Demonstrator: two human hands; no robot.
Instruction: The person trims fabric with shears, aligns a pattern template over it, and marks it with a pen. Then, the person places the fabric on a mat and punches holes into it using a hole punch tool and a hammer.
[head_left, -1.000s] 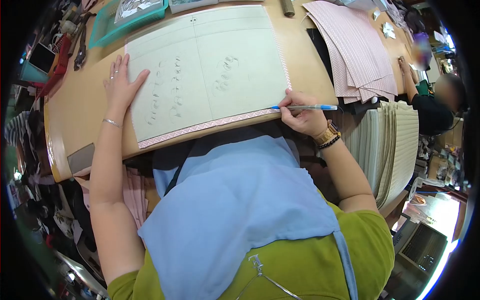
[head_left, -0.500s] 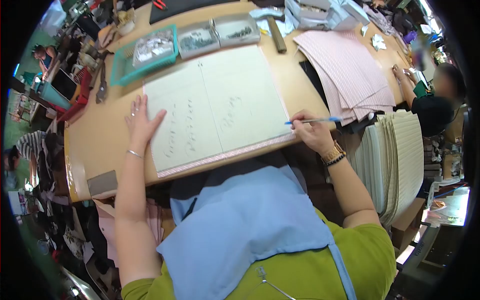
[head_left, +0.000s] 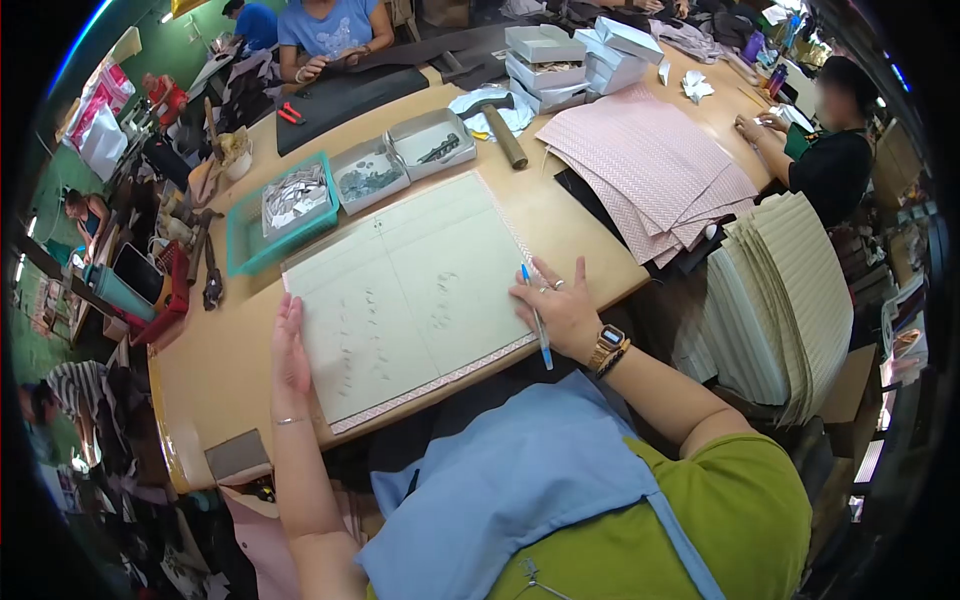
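A pale board [head_left: 400, 290] with handwriting and a ruled line lies on a pink patterned sheet [head_left: 437, 383], whose border shows along the lower and right edges. At the board's left edge stands my left hand [head_left: 290, 345] on its side, fingers straight and together, holding nothing. My right hand [head_left: 562, 310] rests at the right edge, a blue-capped pen [head_left: 538, 318] held against it by the thumb while other fingers are spread.
Beyond the board are a teal basket [head_left: 235, 235], grey trays [head_left: 400, 182] of small parts and a hammer [head_left: 503, 136]. Pink sheets [head_left: 650, 150] are stacked at the right, above thick pale sheets [head_left: 770, 300]. Other people sit across the table and at the far right.
The view has tilted up, showing more of the table's far side. My left hand has moved to the board's side edge. My right hand has spread its fingers, and the pen has swung round.
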